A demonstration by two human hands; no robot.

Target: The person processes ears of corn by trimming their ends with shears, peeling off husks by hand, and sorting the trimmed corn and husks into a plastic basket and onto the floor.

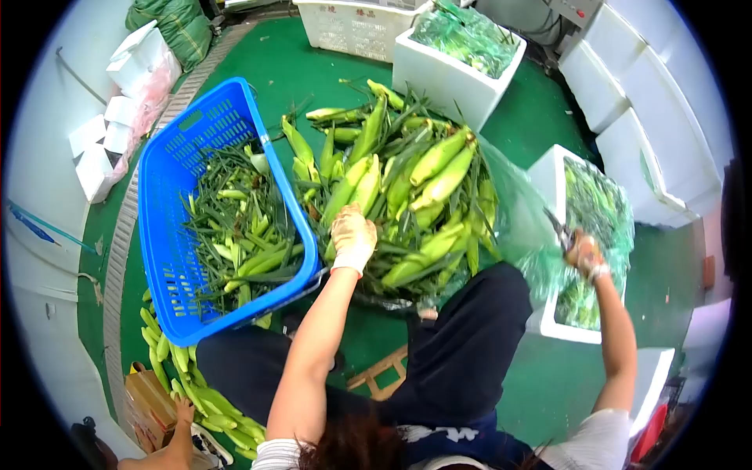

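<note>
Left side's a blue basket loaded with leafy trimmings, then the left hand is on a corn ear in the big loose pile, though I can't tell how firmly it's gripped. Well apart to the right, the right hand is clamped on clippers, and imo a rushed snip with the ear rolling on that stack could catch the left fingers.

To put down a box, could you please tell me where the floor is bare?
Bare floor lies between the blue basket and white crate, and right of the foam box by the right hand. The corn heap crowds the middle.
</note>
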